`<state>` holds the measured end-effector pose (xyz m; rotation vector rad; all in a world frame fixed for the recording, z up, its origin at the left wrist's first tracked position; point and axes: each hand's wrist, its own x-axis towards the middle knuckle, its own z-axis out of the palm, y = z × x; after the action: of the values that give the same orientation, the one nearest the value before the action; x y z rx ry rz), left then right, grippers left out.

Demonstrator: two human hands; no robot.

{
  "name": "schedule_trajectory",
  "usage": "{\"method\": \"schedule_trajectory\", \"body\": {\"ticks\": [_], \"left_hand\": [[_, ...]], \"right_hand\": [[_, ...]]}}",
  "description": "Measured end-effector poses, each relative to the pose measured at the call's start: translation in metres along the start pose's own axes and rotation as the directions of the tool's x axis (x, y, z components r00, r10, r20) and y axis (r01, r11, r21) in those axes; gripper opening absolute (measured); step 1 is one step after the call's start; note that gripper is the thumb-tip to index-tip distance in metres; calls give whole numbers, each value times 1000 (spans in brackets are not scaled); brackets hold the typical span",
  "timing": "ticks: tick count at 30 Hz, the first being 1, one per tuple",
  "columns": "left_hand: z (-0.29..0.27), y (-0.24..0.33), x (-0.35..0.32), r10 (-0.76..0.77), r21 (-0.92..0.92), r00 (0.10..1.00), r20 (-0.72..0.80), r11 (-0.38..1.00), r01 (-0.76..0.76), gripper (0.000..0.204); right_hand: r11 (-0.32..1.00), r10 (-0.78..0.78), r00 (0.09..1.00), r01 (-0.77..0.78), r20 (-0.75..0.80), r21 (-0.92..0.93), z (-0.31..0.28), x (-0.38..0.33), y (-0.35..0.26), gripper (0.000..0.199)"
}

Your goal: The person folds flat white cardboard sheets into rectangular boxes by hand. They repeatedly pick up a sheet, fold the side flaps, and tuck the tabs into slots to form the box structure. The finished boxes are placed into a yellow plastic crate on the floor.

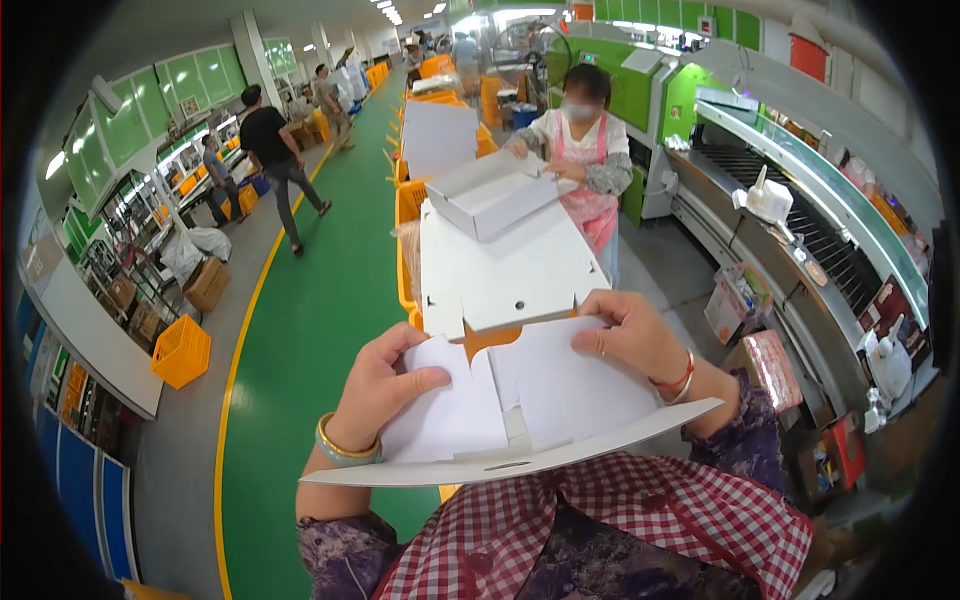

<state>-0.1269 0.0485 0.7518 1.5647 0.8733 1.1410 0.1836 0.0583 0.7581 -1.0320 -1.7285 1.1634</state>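
My left hand (385, 385) and my right hand (640, 345) grip a partly folded white cardboard box (570, 390) in front of my chest. Each thumb lies on the inner face of a flap, with the fingers wrapped behind. Two flaps stand side by side with a narrow gap between them, and a long panel (620, 440) with a small slot runs along the near side. Just beyond lies a stack of flat white cardboard blanks (505, 275) with cut slots and a round hole. The box's underside is hidden.
Across the stack, a co-worker (585, 165) in a pink apron handles an open white box (495, 205). Yellow crates (408, 215) support the stack. A conveyor machine (780, 200) stands at right. People walk along the green aisle (320, 290) at left, near a yellow crate (181, 352).
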Motion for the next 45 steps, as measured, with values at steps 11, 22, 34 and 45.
{"method": "schedule_trajectory", "body": {"ticks": [11, 22, 34, 45], "left_hand": [[24, -24, -29, -45, 269, 957, 286, 962, -36, 30], [29, -35, -4, -116, 169, 916, 385, 984, 53, 32], [38, -37, 7, -205, 100, 894, 398, 979, 179, 28], [42, -33, 27, -226, 52, 846, 482, 972, 231, 24]], "right_hand": [[911, -131, 955, 222, 267, -347, 18, -29, 24, 32], [908, -301, 931, 345, 205, -239, 34, -9, 10, 23], [936, -279, 946, 306, 163, -175, 20, -5, 1, 19], [945, -289, 944, 308, 158, -114, 8, 4, 16, 19]]}}
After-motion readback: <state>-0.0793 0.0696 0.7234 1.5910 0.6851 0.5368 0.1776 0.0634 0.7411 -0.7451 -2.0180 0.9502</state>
